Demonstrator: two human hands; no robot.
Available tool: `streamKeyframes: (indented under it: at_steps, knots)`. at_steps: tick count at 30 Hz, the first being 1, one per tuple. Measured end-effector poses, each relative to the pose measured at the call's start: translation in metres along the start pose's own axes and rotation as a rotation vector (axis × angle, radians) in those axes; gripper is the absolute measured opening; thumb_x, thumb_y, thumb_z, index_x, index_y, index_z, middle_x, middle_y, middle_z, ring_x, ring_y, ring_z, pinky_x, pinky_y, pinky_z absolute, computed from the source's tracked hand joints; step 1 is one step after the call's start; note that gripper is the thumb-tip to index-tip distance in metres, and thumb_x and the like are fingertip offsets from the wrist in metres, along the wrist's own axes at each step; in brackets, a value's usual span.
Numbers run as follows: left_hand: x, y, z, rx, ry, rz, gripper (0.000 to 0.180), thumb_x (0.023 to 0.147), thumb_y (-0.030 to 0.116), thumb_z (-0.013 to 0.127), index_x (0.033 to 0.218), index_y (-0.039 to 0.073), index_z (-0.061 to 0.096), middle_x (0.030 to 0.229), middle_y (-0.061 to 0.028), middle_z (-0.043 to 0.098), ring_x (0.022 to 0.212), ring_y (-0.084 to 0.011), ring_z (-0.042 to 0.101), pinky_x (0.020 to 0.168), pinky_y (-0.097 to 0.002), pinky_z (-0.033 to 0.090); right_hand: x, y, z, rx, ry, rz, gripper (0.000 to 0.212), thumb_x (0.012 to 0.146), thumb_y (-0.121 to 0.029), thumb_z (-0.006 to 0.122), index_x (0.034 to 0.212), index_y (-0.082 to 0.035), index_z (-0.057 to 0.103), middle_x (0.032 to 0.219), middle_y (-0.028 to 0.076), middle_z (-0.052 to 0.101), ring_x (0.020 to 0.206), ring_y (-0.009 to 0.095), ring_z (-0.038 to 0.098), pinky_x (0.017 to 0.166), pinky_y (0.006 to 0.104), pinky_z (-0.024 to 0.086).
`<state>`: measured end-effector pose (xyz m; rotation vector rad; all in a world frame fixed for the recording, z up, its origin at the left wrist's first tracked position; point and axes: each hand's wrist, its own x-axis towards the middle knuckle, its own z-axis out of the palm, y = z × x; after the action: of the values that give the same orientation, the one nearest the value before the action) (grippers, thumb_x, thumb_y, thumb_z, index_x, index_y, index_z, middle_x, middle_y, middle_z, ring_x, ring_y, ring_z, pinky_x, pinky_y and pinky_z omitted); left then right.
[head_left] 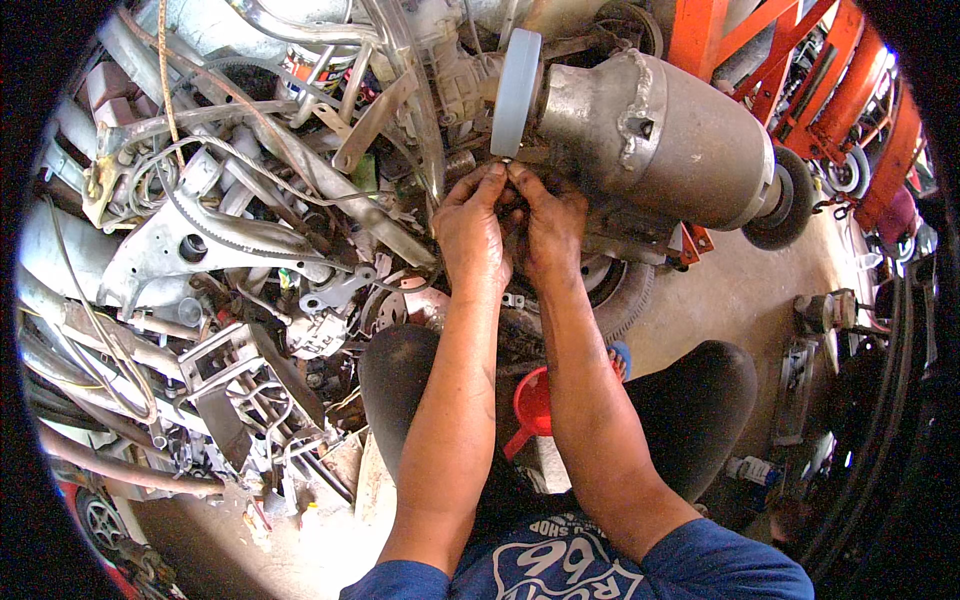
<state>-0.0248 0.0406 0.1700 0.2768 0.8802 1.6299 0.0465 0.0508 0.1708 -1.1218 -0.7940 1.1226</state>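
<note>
Both hands up at the far centre, working one spot under the white disc (516,92) where it meets the grey metal housing (655,135). Left hand (470,232) and right hand (548,225) are touching each other, fingertips pressed together on a small fastener (507,161); too small to tell if it's a nut or a bolt head.

Handling, my read: fastener is tiny, hard, likely greasy, so easy to drop into the scrap metal pile (250,250) on the left. Fingertip pinch only. Housing looks heavy, rigid cast/welded steel; not a one-hand lift, take it by the body, not the disc.

Red funnel (533,408) sits near, between the knees. Orange steel frame (800,70) far right.
</note>
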Motion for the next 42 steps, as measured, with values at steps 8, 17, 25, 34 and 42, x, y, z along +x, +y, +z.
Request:
streamKeyframes:
  at_steps: [8,17,25,34,42]
  knots:
    - [0.004,0.004,0.003,0.024,0.001,0.011,0.021,0.093,0.016,0.074,0.108,0.002,0.073,0.081,-0.0003,0.066,0.070,-0.0099,0.059,0.061,-0.0251,0.049,0.003,-0.001,0.004,-0.010,-0.013,-0.036,0.022,0.087,-0.013,0.077,0.104,-0.001,0.073,0.097,0.005,0.074,0.079,0.015,0.066,0.065,0.0288,0.049]
    - [0.006,0.002,0.001,-0.005,-0.021,-0.002,0.022,0.094,0.016,0.073,0.110,0.002,0.073,0.082,-0.0001,0.067,0.069,-0.0094,0.059,0.061,-0.0240,0.048,0.004,0.002,0.003,-0.040,0.009,-0.008,0.028,0.086,-0.016,0.077,0.109,-0.001,0.073,0.103,0.009,0.075,0.090,0.022,0.070,0.081,0.0359,0.055]
    - [0.008,0.002,0.001,0.024,0.036,-0.009,0.016,0.092,0.014,0.076,0.103,0.003,0.075,0.078,0.0004,0.065,0.068,-0.0095,0.058,0.058,-0.0246,0.045,0.005,0.001,0.004,0.026,-0.002,0.037,0.029,0.085,-0.019,0.079,0.108,-0.002,0.073,0.100,0.009,0.075,0.087,0.022,0.068,0.078,0.0364,0.055]
    - [0.010,-0.006,-0.011,-0.072,-0.122,-0.047,0.022,0.095,0.010,0.068,0.114,0.001,0.071,0.100,-0.0059,0.072,0.085,-0.0140,0.065,0.076,-0.0293,0.055,0.002,0.014,-0.010,-0.178,0.013,-0.137,0.023,0.088,-0.014,0.073,0.106,0.001,0.073,0.099,0.010,0.075,0.088,0.023,0.068,0.084,0.0363,0.054]
    - [0.000,0.009,-0.006,0.037,-0.121,-0.057,0.023,0.094,0.014,0.070,0.114,0.001,0.071,0.100,-0.0068,0.072,0.087,-0.0143,0.067,0.076,-0.0305,0.055,0.002,0.006,-0.011,-0.187,-0.025,-0.169,0.021,0.088,-0.005,0.073,0.108,0.002,0.074,0.098,0.010,0.075,0.080,0.015,0.066,0.071,0.0280,0.052]
